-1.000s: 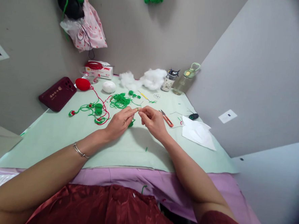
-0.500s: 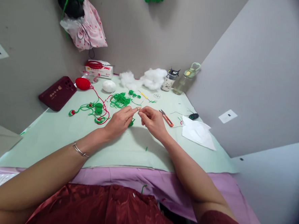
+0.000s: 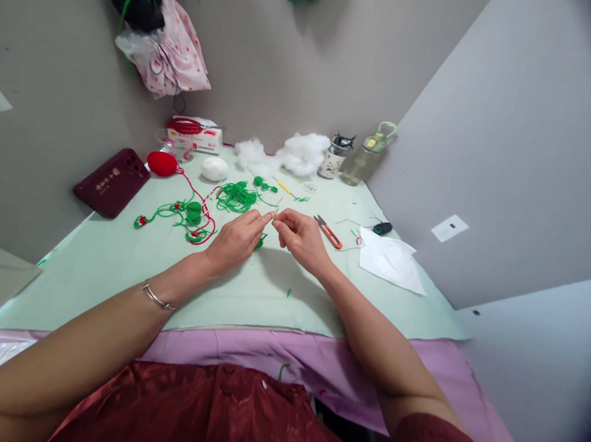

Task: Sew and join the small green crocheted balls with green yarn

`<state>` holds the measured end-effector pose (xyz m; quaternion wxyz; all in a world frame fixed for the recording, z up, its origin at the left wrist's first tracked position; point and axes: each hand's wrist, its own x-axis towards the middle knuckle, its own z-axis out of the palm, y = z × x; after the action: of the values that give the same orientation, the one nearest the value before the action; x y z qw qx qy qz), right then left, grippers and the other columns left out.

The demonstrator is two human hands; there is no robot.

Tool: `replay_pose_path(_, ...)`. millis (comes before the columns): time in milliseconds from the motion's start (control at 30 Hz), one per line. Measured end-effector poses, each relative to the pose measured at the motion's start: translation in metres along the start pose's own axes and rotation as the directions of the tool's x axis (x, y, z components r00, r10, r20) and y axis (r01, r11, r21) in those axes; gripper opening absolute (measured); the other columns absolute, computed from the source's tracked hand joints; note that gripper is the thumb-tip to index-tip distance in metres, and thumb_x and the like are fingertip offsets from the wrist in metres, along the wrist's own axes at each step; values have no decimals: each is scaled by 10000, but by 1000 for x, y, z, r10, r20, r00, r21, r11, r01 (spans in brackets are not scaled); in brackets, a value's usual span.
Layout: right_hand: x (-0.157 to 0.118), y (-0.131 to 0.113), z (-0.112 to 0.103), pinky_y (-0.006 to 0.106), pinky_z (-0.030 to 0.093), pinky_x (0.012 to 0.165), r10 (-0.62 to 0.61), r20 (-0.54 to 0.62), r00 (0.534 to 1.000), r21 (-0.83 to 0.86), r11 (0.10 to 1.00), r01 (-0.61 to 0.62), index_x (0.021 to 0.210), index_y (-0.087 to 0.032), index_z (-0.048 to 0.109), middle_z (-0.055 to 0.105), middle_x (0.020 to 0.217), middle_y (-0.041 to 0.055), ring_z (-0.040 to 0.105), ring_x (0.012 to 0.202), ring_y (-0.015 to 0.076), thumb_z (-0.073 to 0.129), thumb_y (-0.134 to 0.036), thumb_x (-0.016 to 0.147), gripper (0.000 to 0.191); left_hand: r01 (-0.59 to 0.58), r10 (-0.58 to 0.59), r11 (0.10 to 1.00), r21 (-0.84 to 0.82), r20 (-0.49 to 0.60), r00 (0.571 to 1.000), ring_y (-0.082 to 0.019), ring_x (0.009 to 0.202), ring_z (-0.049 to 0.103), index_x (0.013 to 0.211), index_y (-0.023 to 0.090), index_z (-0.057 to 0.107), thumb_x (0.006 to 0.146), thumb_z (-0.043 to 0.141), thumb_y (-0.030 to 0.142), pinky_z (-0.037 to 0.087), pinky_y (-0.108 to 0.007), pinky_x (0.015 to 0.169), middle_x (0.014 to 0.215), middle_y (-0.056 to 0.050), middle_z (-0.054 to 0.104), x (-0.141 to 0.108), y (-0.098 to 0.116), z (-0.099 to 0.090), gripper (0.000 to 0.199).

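Over the middle of the pale green mat, my left hand (image 3: 237, 239) is closed, with a small green crocheted piece (image 3: 261, 241) partly showing under its fingers. My right hand (image 3: 300, 236) meets it at the fingertips, thumb and index finger pinched together. What the right hand pinches is too small to make out. Just beyond my hands lies a loose tangle of green yarn (image 3: 237, 197). Thread snips (image 3: 329, 232) with orange handles rest beside my right hand. To the left are green and red crocheted pieces (image 3: 194, 213) joined by yarn strands.
Red yarn (image 3: 162, 163), a white ball (image 3: 214, 169) and white stuffing (image 3: 304, 155) line the back. A pen cup (image 3: 333, 162) and a bottle (image 3: 363, 160) stand back right. A maroon phone (image 3: 112, 183) lies left; white paper (image 3: 392, 259) and black thread (image 3: 382, 228) lie right.
The view has shifted very slightly. Both hands keep nearly the same pose and place; nothing else has visibly moved.
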<state>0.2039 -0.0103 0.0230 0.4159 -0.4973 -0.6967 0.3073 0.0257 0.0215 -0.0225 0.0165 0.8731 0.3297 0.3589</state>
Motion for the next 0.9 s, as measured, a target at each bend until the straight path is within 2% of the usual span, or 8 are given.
replay_pose_path(100, 1, 0, -3, 246, 330, 530, 6, 21, 1000, 0, 1000, -6, 795, -178, 611, 495, 505, -56, 406, 485, 104, 538, -293, 890, 166, 15, -14, 999, 37, -19, 1000, -188, 867, 574, 1254, 173, 618, 1019, 341, 211, 475, -279, 704, 988, -90, 603, -1, 2, -1, 365)
replay_pose_path(267, 5, 5, -6, 245, 305, 521, 14, 54, 998, -13, 1000, -14, 784, -178, 613, 476, 510, -56, 406, 498, 108, 538, -300, 873, 168, 32, -30, 998, 61, -21, 999, -220, 1101, 612, 1275, 195, 598, 1008, 364, 198, 517, -298, 768, 1336, -139, 570, -2, 1, 1, 354)
replay_pose_path(433, 6, 8, -6, 242, 307, 520, 32, 77, 997, 53, 998, -36, 782, -178, 597, 454, 516, -62, 402, 499, 104, 541, -296, 861, 153, 46, -47, 997, 59, 17, 999, -270, 1202, 595, 1328, 193, 574, 1017, 352, 218, 541, -351, 820, 1443, -165, 517, -3, -1, 3, 383)
replay_pose_path(600, 7, 6, -8, 238, 283, 512, 42, 100, 994, 79, 996, -50, 787, -170, 611, 443, 518, -65, 377, 501, 97, 561, -313, 855, 167, 46, -47, 998, 47, 30, 998, -266, 1192, 603, 1357, 206, 553, 1016, 362, 216, 529, -366, 876, 1489, -154, 488, -3, -1, 4, 391)
replay_pose_path(900, 9, 9, -10, 238, 268, 500, 96, 129, 987, 133, 985, -113, 826, -148, 645, 448, 527, -65, 362, 497, 85, 613, -333, 833, 188, 47, -55, 994, 103, 83, 995, -238, 1055, 640, 1298, 191, 601, 1031, 326, 236, 519, -367, 850, 1513, -161, 473, -2, 1, 4, 386)
